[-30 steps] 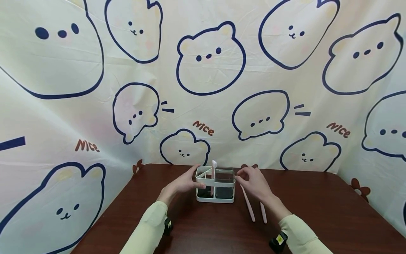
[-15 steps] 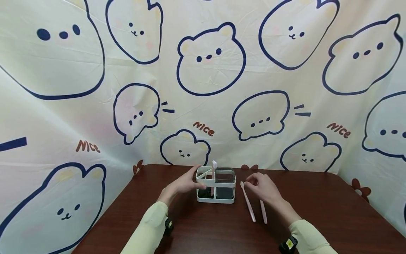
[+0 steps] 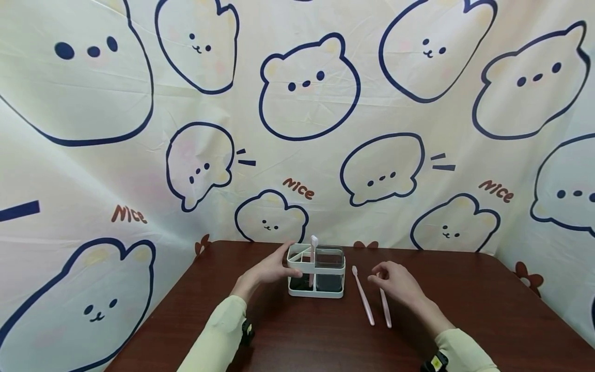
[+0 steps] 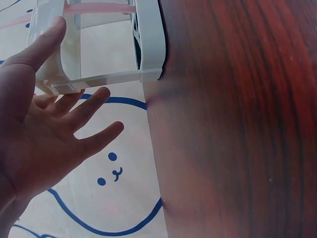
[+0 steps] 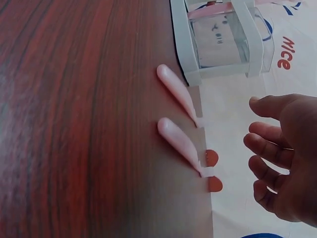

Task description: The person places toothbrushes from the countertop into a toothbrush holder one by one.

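Note:
A white toothbrush holder (image 3: pixel 304 267) stands on the table, with a pink toothbrush (image 3: pixel 313 253) upright in its left part and a clear cup (image 3: pixel 329 282) in its right part. At the holder's left side my left hand (image 3: pixel 267 266) holds it, thumb across the front rail and fingers around the far side; the other fingers extend straight in the left wrist view. Two more pink toothbrushes lie side by side right of the holder, the left toothbrush (image 3: pixel 363 296) and the right toothbrush (image 3: pixel 385 308). My right hand (image 3: pixel 397 281) hovers over the right toothbrush's head, fingers loosely bent, holding nothing.
The dark brown wooden table (image 3: pixel 297 336) ends at a cream cloth backdrop (image 3: pixel 307 165) printed with cartoon animals. The cloth also hangs along both sides. A black camera is strapped on each wrist.
My right hand has moved away from the holder's right side, across the left toothbrush to above the right one. My left hand stays at the holder, which has not visibly moved.

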{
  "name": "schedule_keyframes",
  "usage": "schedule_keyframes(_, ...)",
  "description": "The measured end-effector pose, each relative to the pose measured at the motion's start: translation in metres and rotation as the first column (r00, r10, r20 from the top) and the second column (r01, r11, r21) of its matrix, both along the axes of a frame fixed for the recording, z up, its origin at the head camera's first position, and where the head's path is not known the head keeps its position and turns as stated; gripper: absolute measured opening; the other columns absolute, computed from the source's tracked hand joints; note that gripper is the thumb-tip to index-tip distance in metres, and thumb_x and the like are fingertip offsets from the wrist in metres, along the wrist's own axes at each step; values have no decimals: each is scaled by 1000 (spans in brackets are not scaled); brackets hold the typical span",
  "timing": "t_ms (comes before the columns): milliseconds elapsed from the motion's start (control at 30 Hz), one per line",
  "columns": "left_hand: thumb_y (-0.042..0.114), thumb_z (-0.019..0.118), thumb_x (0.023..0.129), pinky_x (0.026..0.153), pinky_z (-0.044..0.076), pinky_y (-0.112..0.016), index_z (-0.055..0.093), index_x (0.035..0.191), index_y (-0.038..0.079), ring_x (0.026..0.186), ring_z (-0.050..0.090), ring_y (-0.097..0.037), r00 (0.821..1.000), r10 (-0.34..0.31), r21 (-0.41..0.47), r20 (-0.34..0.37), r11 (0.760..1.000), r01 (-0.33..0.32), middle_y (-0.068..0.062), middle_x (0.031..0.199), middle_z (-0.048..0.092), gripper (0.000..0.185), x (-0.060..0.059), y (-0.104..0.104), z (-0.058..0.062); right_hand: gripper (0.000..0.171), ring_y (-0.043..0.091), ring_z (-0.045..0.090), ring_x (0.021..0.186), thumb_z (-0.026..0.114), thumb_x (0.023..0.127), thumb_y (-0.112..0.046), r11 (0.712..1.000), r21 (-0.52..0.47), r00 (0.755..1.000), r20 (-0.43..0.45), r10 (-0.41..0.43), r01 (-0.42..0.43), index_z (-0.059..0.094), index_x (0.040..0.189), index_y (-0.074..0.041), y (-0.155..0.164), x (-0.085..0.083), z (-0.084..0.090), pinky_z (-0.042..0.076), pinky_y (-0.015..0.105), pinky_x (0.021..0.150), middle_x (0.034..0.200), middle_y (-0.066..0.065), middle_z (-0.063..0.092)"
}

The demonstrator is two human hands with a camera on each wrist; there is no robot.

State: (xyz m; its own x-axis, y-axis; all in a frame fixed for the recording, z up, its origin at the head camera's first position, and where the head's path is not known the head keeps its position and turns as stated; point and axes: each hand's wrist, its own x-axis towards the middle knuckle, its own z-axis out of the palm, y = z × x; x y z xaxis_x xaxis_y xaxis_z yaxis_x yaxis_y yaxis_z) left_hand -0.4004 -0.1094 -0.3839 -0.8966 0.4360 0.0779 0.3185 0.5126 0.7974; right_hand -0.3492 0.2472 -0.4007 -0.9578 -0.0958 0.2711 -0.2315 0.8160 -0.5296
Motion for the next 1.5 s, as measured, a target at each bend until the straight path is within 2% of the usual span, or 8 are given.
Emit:
schedule_keyframes(200, 30, 80, 84, 111, 34, -61, 28, 153, 22, 124, 48, -28, 1000, -15, 2, -17, 1000, 15, -9, 143, 47, 87, -1, 0, -1, 35, 14, 52, 74, 74, 89, -32, 1000, -6, 999, 41, -11, 11, 69, 112, -7, 7, 4, -2, 43, 28, 63, 85, 0, 61)
schedule_keyframes(367, 29, 80, 84, 112, 33, -62, 29, 153, 24, 125, 47, -28, 1000, -9, 10, -13, 1000, 9, -9, 144, 46, 86, -1, -1, -1, 34, 14, 51, 70, 76, 87, -33, 1000, 20, 998, 55, 3, -5, 68, 107, -6, 11, 7, -2, 40, 28, 61, 81, 0, 58)
schedule_keyframes(800, 29, 80, 84, 112, 33, -62, 28, 153, 25, 125, 47, -28, 1000, -2, 5, -13, 1000, 2, -9, 145, 46, 87, 0, 0, 1, 34, 15, 51, 68, 77, 86, -30, 999, 39, 994, 107, -12, 8, 66, 109, -7, 19, 3, -13, 41, 30, 58, 81, 1, 58)
schedule_keyframes(1067, 26, 79, 86, 112, 32, -63, 27, 154, 23, 126, 47, -29, 1000, -5, 7, -13, 1000, 5, -10, 145, 45, 86, 0, 0, 0, 40, 15, 52, 69, 78, 84, -31, 999, 35, 990, 144, -8, 3, 65, 112, -6, 23, 3, -17, 42, 31, 58, 82, 2, 58)
schedule_keyframes(1300, 29, 79, 85, 112, 34, -62, 26, 154, 22, 125, 48, -28, 1000, -3, -2, -18, 1000, 3, -10, 144, 46, 87, 1, 0, -1, 42, 16, 53, 68, 81, 82, -30, 999, 45, 982, 187, -4, -5, 64, 112, -4, 24, 2, -17, 43, 30, 59, 81, 2, 58)
schedule_keyframes(1500, 28, 79, 85, 113, 33, -60, 27, 154, 23, 126, 47, -28, 1000, 6, -2, -12, 1000, -6, -10, 146, 44, 86, 1, 1, 0, 45, 16, 53, 68, 81, 81, -29, 999, 44, 983, 186, 10, -19, 64, 113, -2, 24, 3, -15, 44, 31, 59, 80, 3, 58)
